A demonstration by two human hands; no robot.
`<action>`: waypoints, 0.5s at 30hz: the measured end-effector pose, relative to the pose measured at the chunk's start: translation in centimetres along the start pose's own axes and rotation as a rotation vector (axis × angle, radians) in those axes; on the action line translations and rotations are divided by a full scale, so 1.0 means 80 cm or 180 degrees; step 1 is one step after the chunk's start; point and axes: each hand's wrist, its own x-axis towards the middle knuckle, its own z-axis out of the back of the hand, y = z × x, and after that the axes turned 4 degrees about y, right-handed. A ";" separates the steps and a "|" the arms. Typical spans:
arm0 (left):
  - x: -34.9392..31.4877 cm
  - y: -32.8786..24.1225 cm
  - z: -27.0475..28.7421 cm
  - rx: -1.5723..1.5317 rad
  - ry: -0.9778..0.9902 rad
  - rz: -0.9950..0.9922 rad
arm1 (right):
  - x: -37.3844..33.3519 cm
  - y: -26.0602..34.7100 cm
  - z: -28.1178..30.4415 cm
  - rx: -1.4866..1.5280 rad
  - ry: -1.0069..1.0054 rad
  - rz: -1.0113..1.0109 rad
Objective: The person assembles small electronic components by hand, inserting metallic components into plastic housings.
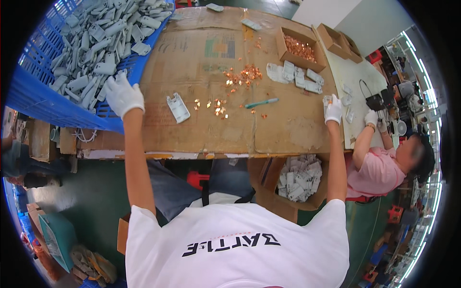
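My left hand (124, 95), in a white glove, reaches over the near right part of a blue plastic basket (43, 98). Its fingers are apart and rest against a heap of pale grey-white plastic casings (96, 45). At the table's right side, my gloved right hand (333, 110) is closed on a white plastic casing (327, 102), partly hidden by the fingers. Between the hands, one casing (178, 108) lies alone on the cardboard-covered table (201, 134). Small shiny copper-coloured pieces (245, 75) are scattered mid-table, near a teal pen (261, 102).
Several casings (298, 78) lie below a cardboard box of copper pieces (300, 50) at the back right. Under the table's edge stands a carton of white casings (301, 180). To the right sits a co-worker in a pink shirt (374, 175), beside more open boxes (338, 43).
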 end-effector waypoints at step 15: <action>0.036 0.038 -0.064 0.0720 0.0397 0.0465 | -0.195 0.399 0.013 0.1693 0.1212 0.1177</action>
